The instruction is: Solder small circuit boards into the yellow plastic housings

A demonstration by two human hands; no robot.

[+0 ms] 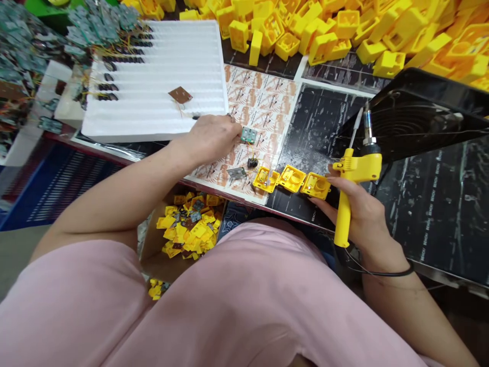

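My right hand (357,211) is shut around the handle of a yellow soldering iron (343,204), whose thin metal tip points up and away from me. Its fingertips lie next to a row of 3 open yellow plastic housings (291,178). My left hand (210,137) rests curled over a printed sheet, with its fingertips at a small green circuit board (248,134). Whether that hand grips anything is hidden by its fingers. Below the board lie a small black component (252,162) with thin wires and a grey metal plate (237,173).
A white ribbed foam board (153,81) carrying a brown circuit board (180,95) lies at the far left. Behind stands a heap of yellow housings (324,30). A black fan unit (420,114) sits at right. A cardboard box (187,224) of yellow parts sits by my lap.
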